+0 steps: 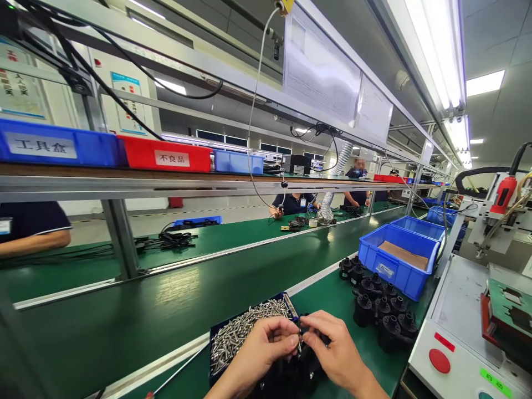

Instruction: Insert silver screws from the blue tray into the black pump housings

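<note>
My left hand (270, 343) is closed in a pinch, fingertips meeting my right hand over the bench. A small silvery metal pin (299, 348) shows at its thumb tip. My right hand (334, 349) is pinched as well; a tiny dark bit shows between the two hands, too small to name. Just left of them stands a dark blue bin (213, 332) heaped with loose metal pins (245, 327). Below my hands lie black parts (286, 377), mostly hidden by fingers and shadow.
Several black round housings (384, 310) stand to the right, before blue crates (393, 271). A machine with a red button (439, 361) fills the right edge. A screwdriver shaft (180, 370) lies at lower left. Labelled bins (170, 155) line the shelf; co-workers sit across the line.
</note>
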`<act>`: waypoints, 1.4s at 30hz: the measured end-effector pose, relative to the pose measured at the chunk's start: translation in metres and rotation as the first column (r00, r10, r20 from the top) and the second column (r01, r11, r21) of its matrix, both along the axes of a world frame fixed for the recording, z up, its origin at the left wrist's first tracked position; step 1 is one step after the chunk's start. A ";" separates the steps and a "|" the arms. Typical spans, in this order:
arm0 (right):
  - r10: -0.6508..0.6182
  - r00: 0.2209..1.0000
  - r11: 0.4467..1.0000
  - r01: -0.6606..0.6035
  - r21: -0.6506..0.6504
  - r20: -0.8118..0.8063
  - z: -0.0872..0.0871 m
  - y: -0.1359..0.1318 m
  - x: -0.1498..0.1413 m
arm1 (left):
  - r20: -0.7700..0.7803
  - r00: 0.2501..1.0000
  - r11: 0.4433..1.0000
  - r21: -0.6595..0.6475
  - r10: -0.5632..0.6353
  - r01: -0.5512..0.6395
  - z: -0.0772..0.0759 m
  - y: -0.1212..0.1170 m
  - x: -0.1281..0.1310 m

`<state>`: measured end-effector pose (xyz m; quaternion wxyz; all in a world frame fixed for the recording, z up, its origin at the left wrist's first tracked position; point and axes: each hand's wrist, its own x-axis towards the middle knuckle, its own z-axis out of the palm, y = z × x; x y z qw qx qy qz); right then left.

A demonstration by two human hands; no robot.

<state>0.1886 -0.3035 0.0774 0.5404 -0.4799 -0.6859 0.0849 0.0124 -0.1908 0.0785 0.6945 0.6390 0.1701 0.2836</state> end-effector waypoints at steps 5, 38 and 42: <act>0.064 0.991 0.997 -0.058 -0.053 0.120 0.001 0.000 -0.003 | 0.007 0.982 0.980 -0.047 -0.191 0.191 -0.004 -0.004 -0.002; -0.058 0.959 0.956 0.133 -0.262 0.276 0.005 0.039 0.032 | -0.052 0.998 0.992 0.120 -0.025 0.031 -0.003 0.013 -0.003; 0.120 0.954 0.987 -0.085 -0.136 0.276 0.013 0.020 0.003 | 0.025 0.995 0.995 -0.004 -0.100 0.100 -0.005 0.017 -0.005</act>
